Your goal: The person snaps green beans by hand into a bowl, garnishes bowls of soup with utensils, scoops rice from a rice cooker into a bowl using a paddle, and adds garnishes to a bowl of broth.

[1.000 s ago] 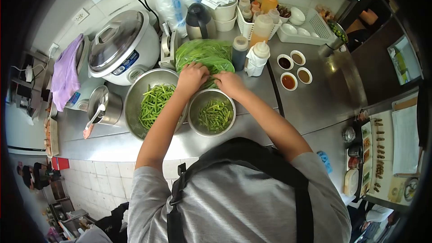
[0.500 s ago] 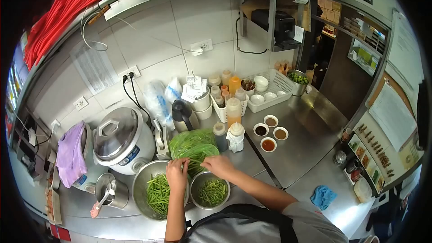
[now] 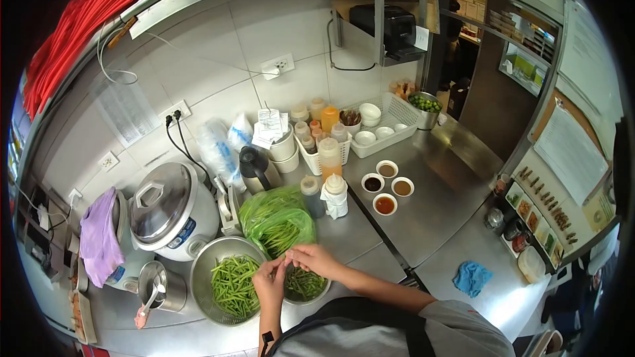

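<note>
Fingertips of left hand [image 3: 269, 282] and right hand [image 3: 316, 260] pinched together over the near edge of the crinkled, translucent green plastic bag [image 3: 250, 217]; whether a bean is between them, can't tell. Long, thin green beans [image 3: 278, 234] show through the bag's open mouth. Just nearer: smooth, round steel bowl [image 3: 307, 302] with short green pieces, partly hidden by the hands. Left of it: wider perforated steel colander [image 3: 200, 279] holding slender, cut green beans [image 3: 235, 285]. Right of bag: squeeze bottle wrapped in white paper [image 3: 335, 199]. Vs earlier frame: hands were apart, now meet; bag mouth gapes wider, more beans exposed.
</note>
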Tool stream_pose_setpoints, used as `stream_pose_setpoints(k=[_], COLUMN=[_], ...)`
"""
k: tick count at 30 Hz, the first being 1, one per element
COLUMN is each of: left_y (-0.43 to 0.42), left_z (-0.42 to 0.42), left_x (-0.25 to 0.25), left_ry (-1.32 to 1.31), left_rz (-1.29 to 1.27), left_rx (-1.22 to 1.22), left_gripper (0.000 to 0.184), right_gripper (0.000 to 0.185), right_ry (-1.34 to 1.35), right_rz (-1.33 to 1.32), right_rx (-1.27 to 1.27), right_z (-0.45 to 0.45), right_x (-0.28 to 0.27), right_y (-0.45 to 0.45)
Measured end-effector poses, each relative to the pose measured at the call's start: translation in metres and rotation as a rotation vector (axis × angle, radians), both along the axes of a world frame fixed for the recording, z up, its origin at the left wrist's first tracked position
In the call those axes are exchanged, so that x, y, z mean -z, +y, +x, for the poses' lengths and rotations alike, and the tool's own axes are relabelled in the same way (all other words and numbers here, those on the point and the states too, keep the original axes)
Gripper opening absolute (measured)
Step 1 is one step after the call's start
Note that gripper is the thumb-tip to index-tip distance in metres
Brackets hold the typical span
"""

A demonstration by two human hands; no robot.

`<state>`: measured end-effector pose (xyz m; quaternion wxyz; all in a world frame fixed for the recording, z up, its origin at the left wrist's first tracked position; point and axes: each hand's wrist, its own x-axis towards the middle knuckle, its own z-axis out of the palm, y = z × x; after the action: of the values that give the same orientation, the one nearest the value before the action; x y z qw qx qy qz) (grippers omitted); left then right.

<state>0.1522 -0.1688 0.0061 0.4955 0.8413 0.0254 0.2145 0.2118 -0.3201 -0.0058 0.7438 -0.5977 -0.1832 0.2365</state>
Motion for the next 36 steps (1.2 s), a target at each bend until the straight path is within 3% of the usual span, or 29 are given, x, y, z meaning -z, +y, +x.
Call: stream_pose_setpoints(k=[11, 15, 19, 22, 26, 30, 33, 36], left_y=[-0.02, -0.023, -0.017, -0.011, -0.007, -0.009, -0.011, -0.007], left_z=[-0.01, -0.006, -0.001, -0.001, -0.011, -0.026, -0.034, -0.043], left_x=[0.017, 0.026, 0.027, 0.028, 0.017, 0.019, 0.023, 0.028], left_ry=[0.071, -0.057, -0.123, 0.039, 0.007, -0.065, -0.066, -0.07], left_rz=[-0.279, -0.6, -0.562, -0.584, -0.769, -0.763, -0.815, -0.525], left_rx=[0.039, -0.046, -0.088, -0.133, -0.063, 0.192, 0.129, 0.045], left_gripper=[0.011, 0.016, 0.018, 0.018, 0.008, 0.009, 0.008, 0.01], right_gripper=[0.028, 0.028, 0.028, 0.026, 0.027, 0.022, 0.02, 0.019], right_ry=[0.162, 0.188, 0.292, 0.2, 0.311, 0.601, 0.689, 0.795], right_rz=[0.308, 0.226, 0.094, 0.036, 0.028, 0.255, 0.323, 0.452], right_rx=[0.024, 0.11, -0.05, -0.228, -0.176, -0.031, -0.011, 0.026], right_z=[-0.004, -0.004, -0.026, -0.036, -0.034, -0.035, -0.036, -0.035], right_x=[0.007, 0.016, 0.021, 0.016, 0.008, 0.019, 0.023, 0.031], right_y=[0.002, -0.003, 0.0, 0.0, -0.002, 0.002, 0.009, 0.018])
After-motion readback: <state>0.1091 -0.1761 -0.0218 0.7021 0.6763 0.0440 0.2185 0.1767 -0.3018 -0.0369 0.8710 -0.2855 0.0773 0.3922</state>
